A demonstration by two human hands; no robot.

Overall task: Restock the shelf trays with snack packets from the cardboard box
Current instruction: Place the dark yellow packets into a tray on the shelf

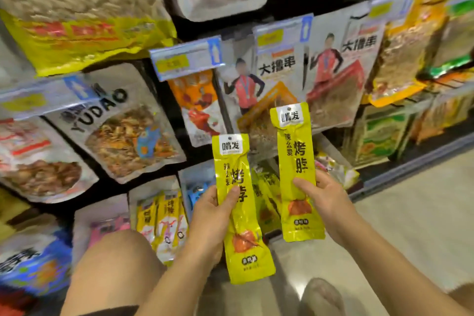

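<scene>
In each hand point(210, 218), a yellow packet point(237, 161)

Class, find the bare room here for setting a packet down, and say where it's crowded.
Bare floor lies right of the right hand, below the shelf's base rail. Crowded: the hanging bags above and the low trays behind both yellow packets.

Your left packet point(246, 223): bright yellow, black characters, white logo patch at top, orange-red food picture low down. Your right packet point(295, 156): same yellow, same black print, same white patch. YUDAO bag point(123, 126): silver-grey, black letters. Price tag point(187, 59): pale blue, yellow label. Floor point(410, 213): beige.
</scene>
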